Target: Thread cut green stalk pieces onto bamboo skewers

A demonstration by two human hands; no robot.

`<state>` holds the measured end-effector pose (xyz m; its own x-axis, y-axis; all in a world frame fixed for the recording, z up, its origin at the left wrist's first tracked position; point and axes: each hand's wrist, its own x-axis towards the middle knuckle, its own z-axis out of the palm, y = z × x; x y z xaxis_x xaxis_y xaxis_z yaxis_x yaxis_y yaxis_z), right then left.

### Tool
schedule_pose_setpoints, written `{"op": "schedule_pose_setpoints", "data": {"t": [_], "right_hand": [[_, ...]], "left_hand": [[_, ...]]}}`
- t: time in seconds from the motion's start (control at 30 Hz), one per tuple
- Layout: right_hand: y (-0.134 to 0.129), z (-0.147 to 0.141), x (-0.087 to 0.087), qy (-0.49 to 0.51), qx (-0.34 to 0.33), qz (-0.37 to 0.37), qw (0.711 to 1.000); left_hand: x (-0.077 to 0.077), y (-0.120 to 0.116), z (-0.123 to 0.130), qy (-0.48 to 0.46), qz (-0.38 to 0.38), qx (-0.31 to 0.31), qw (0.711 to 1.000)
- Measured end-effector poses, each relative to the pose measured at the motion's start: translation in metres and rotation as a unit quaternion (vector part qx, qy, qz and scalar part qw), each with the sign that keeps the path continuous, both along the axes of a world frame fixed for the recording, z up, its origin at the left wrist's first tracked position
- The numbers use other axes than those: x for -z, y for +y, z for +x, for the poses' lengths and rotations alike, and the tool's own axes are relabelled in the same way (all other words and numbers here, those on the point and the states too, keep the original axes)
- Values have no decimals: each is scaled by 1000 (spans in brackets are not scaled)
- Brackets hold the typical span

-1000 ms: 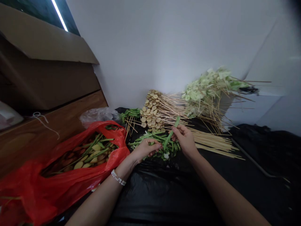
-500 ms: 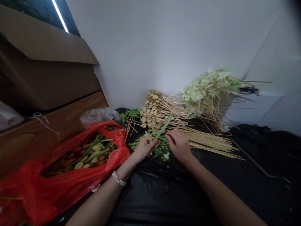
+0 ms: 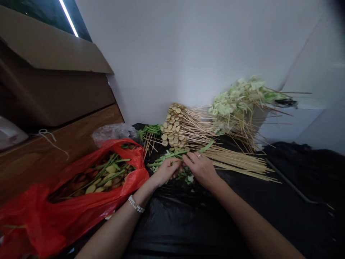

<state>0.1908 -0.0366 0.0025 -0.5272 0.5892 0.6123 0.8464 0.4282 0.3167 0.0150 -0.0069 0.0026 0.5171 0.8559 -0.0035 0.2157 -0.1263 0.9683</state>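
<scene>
My left hand [image 3: 167, 171], with a white beaded bracelet at the wrist, is closed in a pinch on one end of a long flat green bean [image 3: 208, 146]. My right hand [image 3: 201, 167], wearing a ring, has its fingers curled in against the left fingertips and over the same bean, whose free end points up to the right. Just where the fingertips meet is partly hidden. Below and behind both hands lies a heap of green trimmings [image 3: 185, 176] with white bits, and more long green pieces [image 3: 168, 155] lie beside the left fingers.
An open red plastic bag [image 3: 107, 201] of vegetable pieces lies left. Skewered potato slices [image 3: 172, 126], short green bundles on sticks [image 3: 151, 130] and skewered cabbage leaves [image 3: 237, 97] sit against the wall. Loose bamboo skewers [image 3: 242, 163] lie right on black plastic sheeting [image 3: 183, 223]. A cardboard box [image 3: 59, 90] stands left.
The bean has swung from nearly upright to leaning far right. My right hand has moved left and turned palm down, bringing its fingers onto the bean against my left hand.
</scene>
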Motion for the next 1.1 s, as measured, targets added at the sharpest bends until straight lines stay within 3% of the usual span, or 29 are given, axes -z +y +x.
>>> {"op": "schedule_pose_setpoints", "data": {"t": [0.53, 0.73, 0.93, 1.1], "right_hand": [[-3, -4, 7, 67, -29, 13, 997], [-4, 3, 4, 154, -36, 75, 985], [-6, 3, 0, 98, -32, 38, 994], [-2, -4, 6, 49, -62, 15, 997]], "left_hand": [[3, 0, 4, -85, -31, -48, 995], [10, 8, 1, -53, -16, -74, 996], [10, 9, 0, -81, -10, -116, 990], [2, 4, 2, -129, 51, -130, 982]]}}
